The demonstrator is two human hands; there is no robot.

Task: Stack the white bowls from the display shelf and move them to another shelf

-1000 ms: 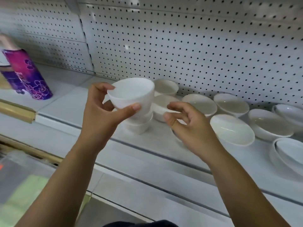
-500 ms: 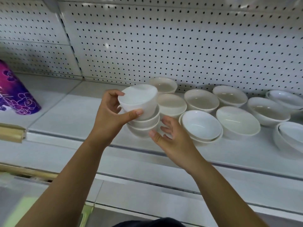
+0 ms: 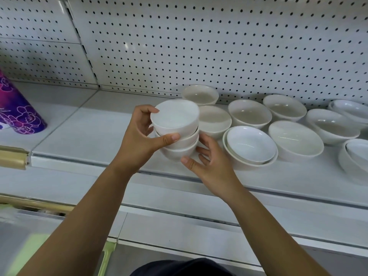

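- My left hand (image 3: 143,136) grips the top bowl (image 3: 175,118), thumb in front.
- My right hand (image 3: 211,166) cups the bottom bowl (image 3: 177,153) just beneath my left hand, on the shelf (image 3: 89,136).

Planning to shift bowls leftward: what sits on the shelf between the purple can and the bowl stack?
Head view: only bare white shelf between purple can and bowl stack, besides the left hand gripping that stack.

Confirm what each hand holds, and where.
Left hand grips the top bowl by its side wall, thumb in front. Right hand cups the bottom bowl at its side.
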